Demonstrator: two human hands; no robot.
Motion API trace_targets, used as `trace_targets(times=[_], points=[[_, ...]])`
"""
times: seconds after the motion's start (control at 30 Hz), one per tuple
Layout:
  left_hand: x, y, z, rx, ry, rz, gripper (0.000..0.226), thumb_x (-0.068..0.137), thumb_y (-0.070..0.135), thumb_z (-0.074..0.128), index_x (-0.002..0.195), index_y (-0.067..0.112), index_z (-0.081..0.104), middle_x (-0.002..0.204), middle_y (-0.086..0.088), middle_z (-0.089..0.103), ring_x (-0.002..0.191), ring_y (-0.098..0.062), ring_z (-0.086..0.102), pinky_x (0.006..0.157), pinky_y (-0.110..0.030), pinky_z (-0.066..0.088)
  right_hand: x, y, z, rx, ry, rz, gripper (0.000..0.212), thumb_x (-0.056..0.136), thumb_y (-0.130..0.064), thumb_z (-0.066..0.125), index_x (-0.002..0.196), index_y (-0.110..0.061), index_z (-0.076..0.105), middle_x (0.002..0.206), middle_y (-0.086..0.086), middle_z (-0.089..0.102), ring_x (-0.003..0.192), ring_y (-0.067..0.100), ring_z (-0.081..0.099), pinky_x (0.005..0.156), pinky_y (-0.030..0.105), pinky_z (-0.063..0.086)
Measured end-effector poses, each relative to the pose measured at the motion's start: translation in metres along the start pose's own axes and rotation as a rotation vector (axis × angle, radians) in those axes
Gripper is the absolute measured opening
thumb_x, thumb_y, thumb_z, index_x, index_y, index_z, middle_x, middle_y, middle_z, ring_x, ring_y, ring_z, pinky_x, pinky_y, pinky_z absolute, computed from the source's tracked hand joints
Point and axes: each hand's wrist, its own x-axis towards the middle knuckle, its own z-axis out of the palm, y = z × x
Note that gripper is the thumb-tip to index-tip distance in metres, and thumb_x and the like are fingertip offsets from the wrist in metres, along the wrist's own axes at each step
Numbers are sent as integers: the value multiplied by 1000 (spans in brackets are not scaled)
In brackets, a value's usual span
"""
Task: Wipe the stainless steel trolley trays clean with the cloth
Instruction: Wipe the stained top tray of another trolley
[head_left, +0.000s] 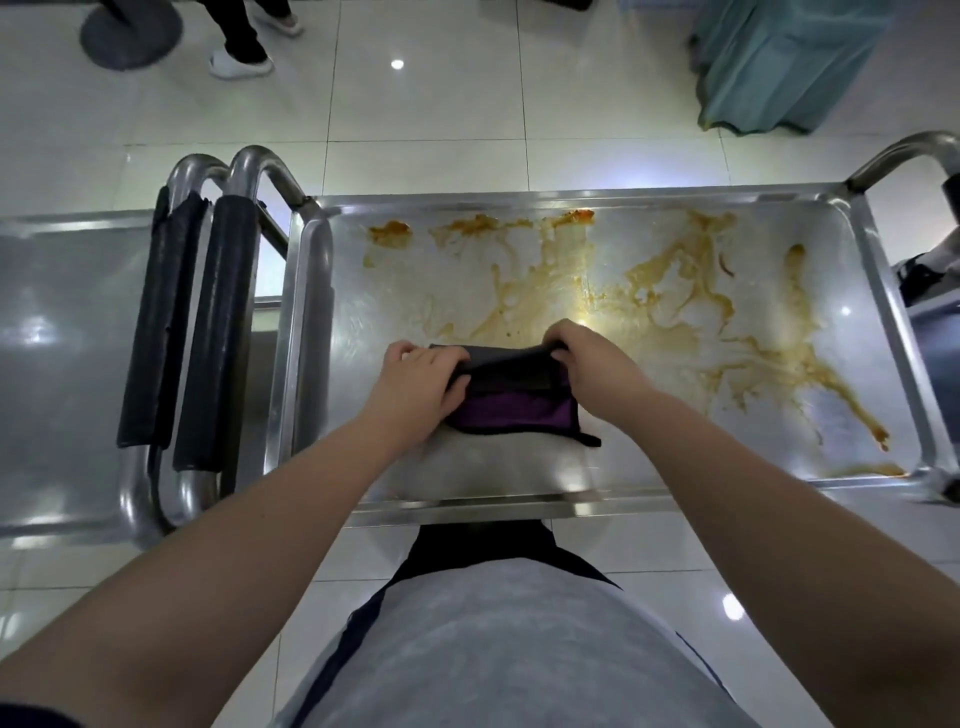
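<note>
1. The cloth (511, 402), dark outside with purple showing in its fold, lies on the trolley tray (519, 503) near the middle of the near edge, on steel that looks fairly clean.
2. Both your hands are clamped on it. Your left hand (421, 384) grips the left end with fingers curled over the fold, and your right hand (592, 364) pinches the far right corner. You seem to be arranging the fold, not wiping yet.
3. Orange-brown stains (670, 291) cover the far half and the right side, reaching the far edge and the near right corner.
4. What could go wrong:
   - A loose tail trails from the cloth's near right corner. It could drag through the mess and streak the clean steel.
   - Pulling strokes toward the near edge may push residue over the rim onto your clothes.
   - One face of the fold will probably load up quickly and then smear rather than lift.
   - The thick blobs along the far edge look dried, so light passes may leave them.
5. The padded handles (208, 332) of a second trolley sit just beside the left edge, so wide strokes risk knocking your knuckles.
</note>
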Motion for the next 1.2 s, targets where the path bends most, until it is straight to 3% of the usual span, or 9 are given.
trace_targets(times=[0.1,0.23,0.43,0.63,0.73,0.87,1.0,1.13,1.2], points=[[11,-1,-5,-45,-81,41,34,97,35,54,126,19,56,113,1,65,99,-22,60,98,-36,30,8,-5,0,4,4,-19,22,104,-17,33,114,-19,52,91,-9,49,79,6,49,59,17,33],[11,-11,-7,-19,-135,71,37,95,30,60,130,19,55,116,0,63,105,-21,57,100,-34,27,2,-6,-9,-93,-56,-133,31,94,-40,59,115,-18,57,100,-3,56,90,15,52,75,27,42],[46,-15,-42,-220,72,-60,20,93,22,62,112,20,70,91,0,72,88,-26,64,95,-42,44,26,-13,-33,-140,35,-123,23,96,-32,58,112,-16,62,100,1,59,96,25,55,86,42,43],[87,-8,-55,-129,140,-91,24,95,28,58,116,23,69,108,0,69,103,-23,60,101,-38,36,60,-16,-51,-296,223,-24,20,94,-29,59,111,-19,62,104,2,64,100,27,57,82,34,30],[69,-6,-41,-136,113,-68,23,92,25,61,113,23,70,103,1,67,100,-21,59,95,-39,37,39,-13,-39,-215,255,-64,18,90,-18,64,107,-15,61,97,6,66,92,31,58,85,38,37],[16,-6,-15,-102,86,26,23,79,16,74,102,22,74,96,4,70,94,-23,64,92,-41,33,-8,-1,-12,-292,188,-274,23,75,-8,72,97,-8,66,97,10,65,90,34,58,81,44,43],[-31,-4,19,72,-141,95,33,82,36,72,112,23,73,111,2,69,105,-24,61,96,-45,31,-46,18,34,-449,-127,-171,39,88,-33,65,124,-18,63,132,4,53,123,29,45,101,41,31],[-32,-3,28,15,58,108,33,90,36,58,113,16,72,120,-6,66,109,-29,61,91,-45,43,-52,13,44,-245,124,-160,31,90,-30,65,112,-10,70,123,11,61,116,35,54,98,48,43],[-10,3,31,1,57,60,35,94,25,57,127,14,63,138,-12,55,128,-34,50,103,-49,41,-34,-1,48,-219,218,-152,32,92,-20,63,121,-7,66,130,16,59,123,40,51,102,54,42]])
